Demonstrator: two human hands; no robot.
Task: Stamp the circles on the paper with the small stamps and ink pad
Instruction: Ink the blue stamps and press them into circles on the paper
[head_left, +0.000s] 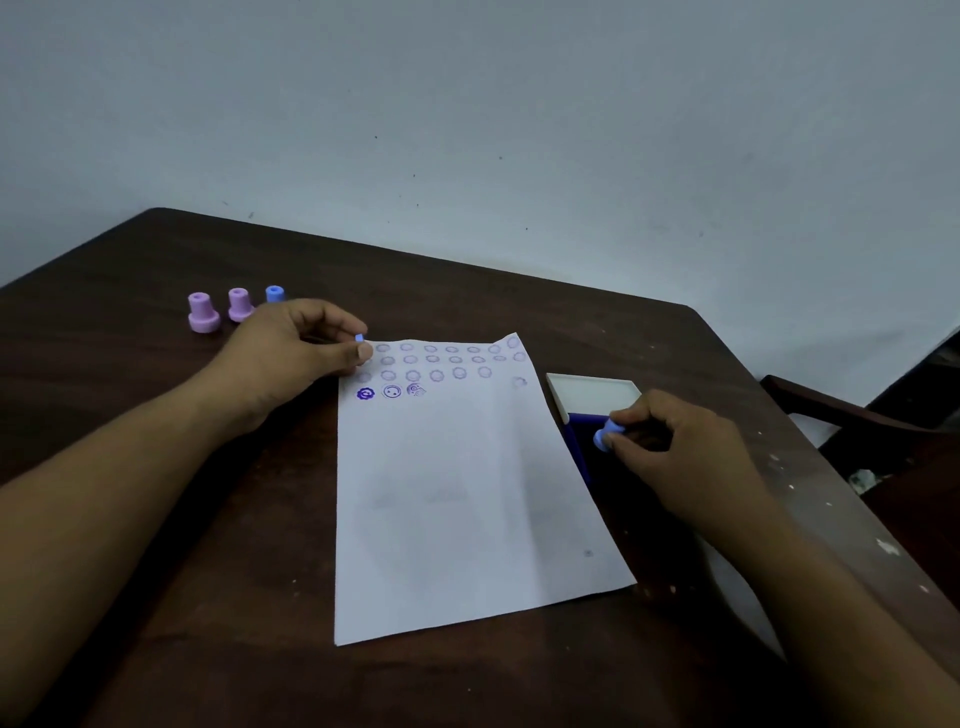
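Note:
A white paper (457, 499) lies on the dark wooden table (208, 597), with rows of faint drawn circles (434, 360) along its far edge. Three circles in the nearest row carry purple stamped marks (390, 392). My left hand (296, 353) rests at the paper's far left corner, its fingers pinched on a small blue stamp (359, 338) that is mostly hidden. My right hand (670, 447) grips another blue stamp (605, 435) over the dark blue ink pad (579, 428), right of the paper. The pad's white lid (597, 391) stands open behind it.
Two pink stamps (202, 312) (240, 304) and one blue stamp (275, 293) stand upright in a row at the far left of the table. A grey wall runs behind. A dark chair (852, 415) sits past the table's right edge.

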